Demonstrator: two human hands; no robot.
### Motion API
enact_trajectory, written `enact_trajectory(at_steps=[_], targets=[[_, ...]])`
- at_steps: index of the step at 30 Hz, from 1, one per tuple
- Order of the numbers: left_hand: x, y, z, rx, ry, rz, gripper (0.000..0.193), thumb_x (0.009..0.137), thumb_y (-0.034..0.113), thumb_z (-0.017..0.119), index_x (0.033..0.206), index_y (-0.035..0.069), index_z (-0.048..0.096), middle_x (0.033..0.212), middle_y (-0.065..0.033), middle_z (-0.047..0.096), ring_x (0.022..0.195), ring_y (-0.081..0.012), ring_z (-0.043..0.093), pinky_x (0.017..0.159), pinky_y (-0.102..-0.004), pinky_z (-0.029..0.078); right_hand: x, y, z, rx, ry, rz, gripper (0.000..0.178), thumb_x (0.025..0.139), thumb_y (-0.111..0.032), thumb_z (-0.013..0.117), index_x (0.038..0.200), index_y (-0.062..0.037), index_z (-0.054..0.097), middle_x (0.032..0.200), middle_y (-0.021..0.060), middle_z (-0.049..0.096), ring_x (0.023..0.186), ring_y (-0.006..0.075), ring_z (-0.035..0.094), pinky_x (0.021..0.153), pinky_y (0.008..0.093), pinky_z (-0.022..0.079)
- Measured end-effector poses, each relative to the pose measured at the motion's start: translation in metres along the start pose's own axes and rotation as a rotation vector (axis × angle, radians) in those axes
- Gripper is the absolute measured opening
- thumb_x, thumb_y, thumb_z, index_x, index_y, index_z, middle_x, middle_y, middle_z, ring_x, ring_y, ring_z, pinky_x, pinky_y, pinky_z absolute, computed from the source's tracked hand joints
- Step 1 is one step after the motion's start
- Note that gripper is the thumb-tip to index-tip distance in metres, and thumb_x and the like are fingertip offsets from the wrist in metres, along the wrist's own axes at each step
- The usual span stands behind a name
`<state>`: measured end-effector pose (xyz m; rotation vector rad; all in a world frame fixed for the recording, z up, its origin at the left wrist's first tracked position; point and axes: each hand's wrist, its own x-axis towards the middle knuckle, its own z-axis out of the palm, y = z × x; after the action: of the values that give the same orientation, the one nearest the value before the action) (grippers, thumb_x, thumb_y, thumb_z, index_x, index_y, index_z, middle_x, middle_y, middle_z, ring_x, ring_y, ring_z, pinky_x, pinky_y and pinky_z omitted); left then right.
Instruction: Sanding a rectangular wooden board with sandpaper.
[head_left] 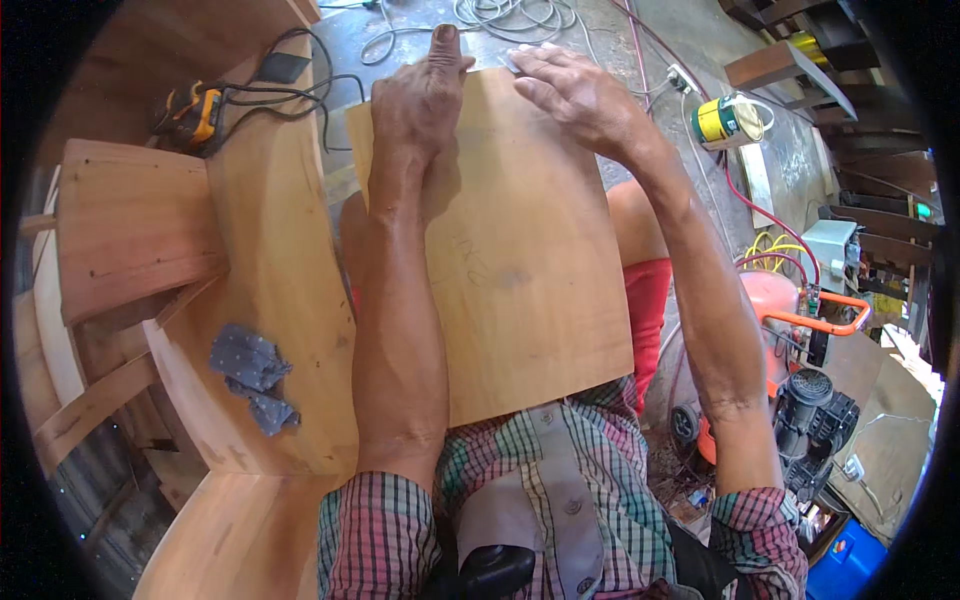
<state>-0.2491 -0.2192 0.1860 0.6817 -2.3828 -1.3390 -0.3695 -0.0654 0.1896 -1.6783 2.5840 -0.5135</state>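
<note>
A flat wooden board (520, 330) with faint pencil marks leans across my lap, its far end raised. My left hand (418, 110) is closed round the far left corner, thumb pointing up. At the far right part of the same edge is my right hand (580, 95), palm down with its fingers drawn together over the edge. A small pale, thin piece (508, 63) shows by its fingertips; its kind cannot be made out. The undersides of both hands are hidden.
To my left stand a curved wooden panel (270, 240) with a grey-blue spotted cloth (250, 370) and a yellow-black power tool (197, 118). On the right are an orange air compressor (775, 300), a paint can (727, 122) and red hose. Grey cable (520, 15) lies coiled on the floor ahead.
</note>
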Motion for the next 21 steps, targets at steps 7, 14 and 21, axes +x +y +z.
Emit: enact_trajectory(at_steps=[7, 14, 21], targets=[[-0.065, -0.019, -0.006, 0.525, 0.231, 0.483, 0.04, 0.092, 0.036, 0.053, 0.118, 0.006, 0.063, 0.138, -0.0222, 0.042, 0.13, -0.0405, 0.036, 0.107, -0.0554, 0.027, 0.006, 0.049, 0.001, 0.384, 0.257, 0.196, 0.032, 0.092, -0.019, 0.054, 0.12, -0.0055, 0.057, 0.106, 0.0128, 0.066, 0.091, 0.0266, 0.064, 0.083, 0.038, 0.052], [-0.143, 0.0, -0.01, 0.873, -0.06, 0.34, 0.058, 0.095, 0.045, 0.044, 0.142, 0.011, 0.038, 0.149, -0.0204, 0.027, 0.138, -0.0419, 0.022, 0.11, -0.0591, 0.019, -0.087, 0.017, -0.067, 1.355, 0.591, 0.481, 0.026, 0.095, -0.019, 0.05, 0.107, 0.0033, 0.056, 0.104, 0.0193, 0.065, 0.091, 0.0288, 0.067, 0.082, 0.0368, 0.054], [-0.163, 0.068, -0.025, 0.099, -0.91, 0.463, 0.05, 0.092, 0.044, 0.052, 0.125, 0.008, 0.058, 0.135, -0.0173, 0.049, 0.126, -0.0329, 0.046, 0.109, -0.0498, 0.028, -0.176, -0.056, -0.067, 0.489, 0.496, 0.432, 0.028, 0.089, -0.008, 0.056, 0.117, -0.0025, 0.06, 0.111, 0.0112, 0.066, 0.102, 0.0215, 0.063, 0.086, 0.0321, 0.05]])
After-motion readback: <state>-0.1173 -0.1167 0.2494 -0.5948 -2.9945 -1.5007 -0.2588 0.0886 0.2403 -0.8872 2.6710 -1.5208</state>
